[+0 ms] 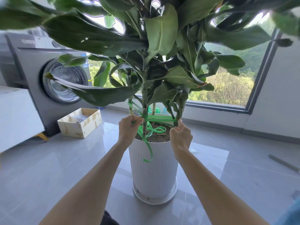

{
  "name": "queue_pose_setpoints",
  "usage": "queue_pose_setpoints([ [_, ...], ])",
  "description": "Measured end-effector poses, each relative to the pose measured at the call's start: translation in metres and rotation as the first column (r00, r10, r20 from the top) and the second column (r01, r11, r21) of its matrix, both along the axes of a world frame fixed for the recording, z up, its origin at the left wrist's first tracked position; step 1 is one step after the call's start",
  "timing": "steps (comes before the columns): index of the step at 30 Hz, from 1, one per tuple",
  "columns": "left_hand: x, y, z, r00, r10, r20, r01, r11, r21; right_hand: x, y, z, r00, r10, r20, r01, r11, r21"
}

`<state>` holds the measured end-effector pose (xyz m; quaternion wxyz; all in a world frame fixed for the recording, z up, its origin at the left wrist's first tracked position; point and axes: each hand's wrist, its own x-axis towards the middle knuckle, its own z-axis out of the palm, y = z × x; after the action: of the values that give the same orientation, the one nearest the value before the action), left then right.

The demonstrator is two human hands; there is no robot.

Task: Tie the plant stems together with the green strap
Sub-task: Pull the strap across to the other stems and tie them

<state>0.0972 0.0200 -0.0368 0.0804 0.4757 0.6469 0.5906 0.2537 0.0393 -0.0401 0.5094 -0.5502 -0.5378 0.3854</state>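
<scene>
A tall leafy plant stands in a ribbed white pot (154,169) on the floor. Several thin stems (144,98) rise from the soil. A green strap (159,118) runs around them just above the pot rim, stretched flat between my two hands. My left hand (129,129) grips the strap at the middle stem, fingers curled round it. My right hand (180,135) pinches the strap's other side against the right-hand stem. Loose strap loops lie on the soil, and one end hangs down over the pot's front.
A grey washing machine (53,75) stands at the left with an open cardboard box (79,123) in front of it. A white cabinet (16,117) is at the far left. A large window (227,88) fills the wall behind. A metal rod (284,163) lies on the tiled floor, right.
</scene>
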Motion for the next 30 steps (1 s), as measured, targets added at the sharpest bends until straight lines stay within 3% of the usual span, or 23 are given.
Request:
queue_pose_setpoints([
  [7,-0.0006,0.0031,-0.0008,1.000,0.020,-0.001,-0.020,0.999,0.024,0.0014,-0.0012,0.0019,1.000,-0.021,0.014,0.021,1.000,0.002],
  [18,-0.0094,0.0020,0.0006,0.996,-0.076,0.040,0.077,0.997,-0.028,0.0009,0.0009,0.0000,1.000,-0.017,0.019,0.016,1.000,0.015],
  [30,-0.0060,0.0073,-0.0023,1.000,-0.020,0.014,0.020,1.000,0.007,0.0000,0.0035,-0.0017,1.000,-0.014,0.018,0.014,1.000,0.027],
])
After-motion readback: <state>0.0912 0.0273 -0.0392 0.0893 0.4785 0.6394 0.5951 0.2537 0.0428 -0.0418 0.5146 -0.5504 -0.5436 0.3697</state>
